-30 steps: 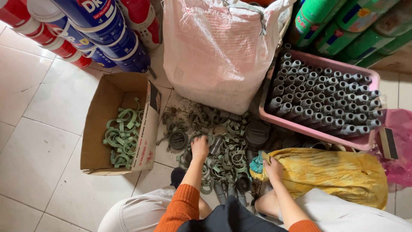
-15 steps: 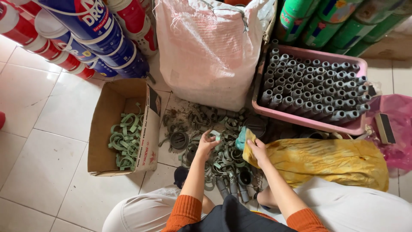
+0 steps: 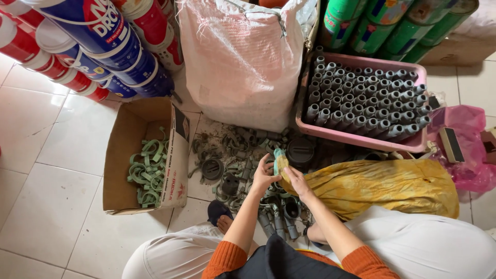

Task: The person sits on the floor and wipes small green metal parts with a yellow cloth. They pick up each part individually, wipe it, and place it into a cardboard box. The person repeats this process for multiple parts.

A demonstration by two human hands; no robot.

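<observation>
My left hand (image 3: 263, 173) fingers pinch a small green plastic clip (image 3: 279, 156) while right hand (image 3: 295, 178) fingers press a yellow-teal rag (image 3: 282, 166) against it, seemingly wiping.

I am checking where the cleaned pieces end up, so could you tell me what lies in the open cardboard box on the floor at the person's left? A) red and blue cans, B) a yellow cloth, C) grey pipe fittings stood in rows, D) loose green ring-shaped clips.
D: the cardboard box holds a loose heap of green ring-shaped clips, while the grey pipe fittings stand in rows in the pink tray.
</observation>
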